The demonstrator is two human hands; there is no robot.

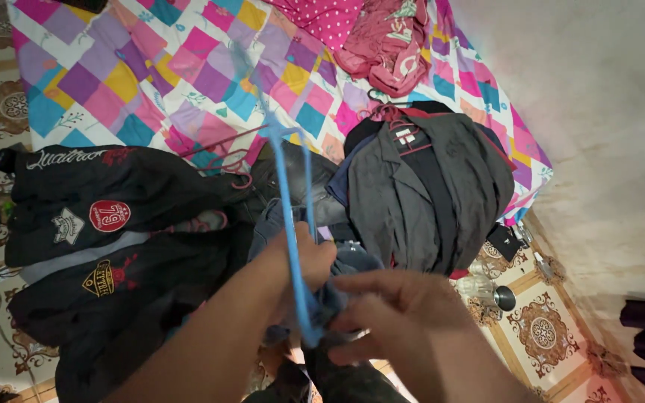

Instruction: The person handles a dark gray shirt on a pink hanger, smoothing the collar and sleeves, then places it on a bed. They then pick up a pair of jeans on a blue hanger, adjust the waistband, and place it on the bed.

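My left hand (304, 261) grips a light blue plastic clothes hanger (287, 186), which sticks up and away from me over the bed. My right hand (393, 310) pinches dark grey-blue cloth (352, 261) at the hanger's lower end, close against the left hand. The rest of that garment hangs below my hands, partly hidden by them.
A bed with a colourful patchwork sheet (151, 67) holds a black jacket with patches (106, 216), a grey garment on a red hanger (427, 186), a loose pink hanger (222, 160) and a crumpled red top (390, 45). Patterned floor tiles (543, 332) lie at right beside a pale wall (599, 112).
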